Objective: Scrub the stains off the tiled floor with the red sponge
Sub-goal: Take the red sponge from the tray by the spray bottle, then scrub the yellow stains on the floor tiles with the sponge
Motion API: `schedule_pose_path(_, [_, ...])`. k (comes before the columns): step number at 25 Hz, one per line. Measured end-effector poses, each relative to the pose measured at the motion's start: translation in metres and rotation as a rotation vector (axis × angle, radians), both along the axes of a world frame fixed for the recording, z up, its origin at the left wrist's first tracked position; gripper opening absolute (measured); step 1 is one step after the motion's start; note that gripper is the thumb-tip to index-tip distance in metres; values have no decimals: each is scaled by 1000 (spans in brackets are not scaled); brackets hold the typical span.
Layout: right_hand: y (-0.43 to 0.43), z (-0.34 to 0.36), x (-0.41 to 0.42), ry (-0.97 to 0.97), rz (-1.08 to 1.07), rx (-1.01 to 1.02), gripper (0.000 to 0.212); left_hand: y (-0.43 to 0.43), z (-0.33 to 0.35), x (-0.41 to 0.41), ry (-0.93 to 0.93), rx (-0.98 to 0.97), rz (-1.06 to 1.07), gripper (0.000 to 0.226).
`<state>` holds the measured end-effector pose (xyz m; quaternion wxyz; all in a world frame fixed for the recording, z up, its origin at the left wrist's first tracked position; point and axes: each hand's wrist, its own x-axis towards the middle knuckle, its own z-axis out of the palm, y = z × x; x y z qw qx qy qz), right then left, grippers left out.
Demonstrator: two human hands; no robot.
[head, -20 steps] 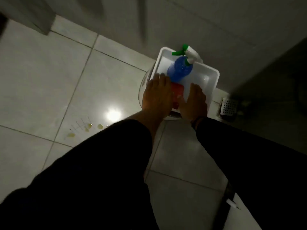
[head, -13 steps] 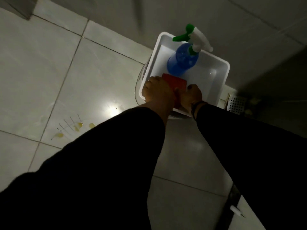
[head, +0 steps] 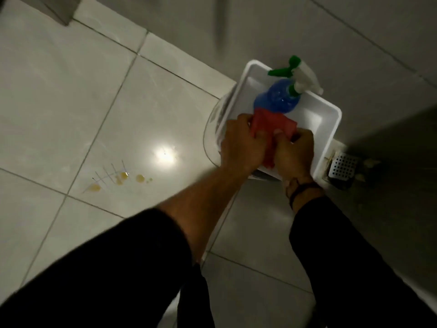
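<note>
Hands, left hand (head: 243, 143) and right hand (head: 293, 150), both grip red sponge (head: 272, 125) between them over white tub (head: 331, 129).

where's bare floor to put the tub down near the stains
Bare tiles lie left of the white tub, above the stains, and below them toward the sleeves. Crowded: both hands wring the red sponge beside the spray bottle; drain right.

One head-worn wide-angle camera looks steeply down from above at the tiled floor (head: 71, 95), close over both outstretched arms, facing a white tub (head: 331, 129) by the wall (head: 307, 27).
</note>
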<state>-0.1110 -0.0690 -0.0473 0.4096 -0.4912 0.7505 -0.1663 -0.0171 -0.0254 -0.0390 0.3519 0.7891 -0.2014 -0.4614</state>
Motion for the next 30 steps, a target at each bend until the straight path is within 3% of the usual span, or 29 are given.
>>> schedule_pose_path(4, [53, 52, 19, -282, 7, 69, 41, 83, 30, 51, 355, -101, 146, 41])
schedule_pose_path(8, [117, 60, 44, -522, 215, 463, 97, 182, 39, 100, 500, -44, 248, 37])
schedule_pose_path(9, [133, 57, 54, -556, 279, 561, 102, 207, 38, 110, 509, -29, 270, 36])
schedule_pose_path(10, [150, 52, 64, -589, 354, 656, 99, 231, 36, 119, 522, -20, 291, 36])
schedule_pose_path(14, [208, 23, 113, -614, 506, 865, 52, 312, 15, 147, 595, -105, 408, 43])
schedule_pose_path(16, [233, 2, 136, -542, 453, 912, 54, 350, -7, 161, 618, -135, 513, 38])
schedule_pose_path(18, [251, -23, 163, -452, 435, 894, 57, 385, -41, 172, 510, -79, 621, 32])
schedule_pose_path(19, [258, -38, 177, -396, 477, 832, 48, 404, -66, 176, 373, 16, 634, 37])
schedule_pose_path(21, [259, -73, 206, -306, 577, 659, 34, 443, -120, 183, 80, 291, 533, 60])
schedule_pose_path(24, [248, -132, 258, -248, 768, 405, 49, 493, -199, 190, -213, 566, 304, 79])
schedule_pose_path(30, [220, -264, 329, 209, 1142, -193, 64, 523, -329, 209, -653, 535, 113, 77])
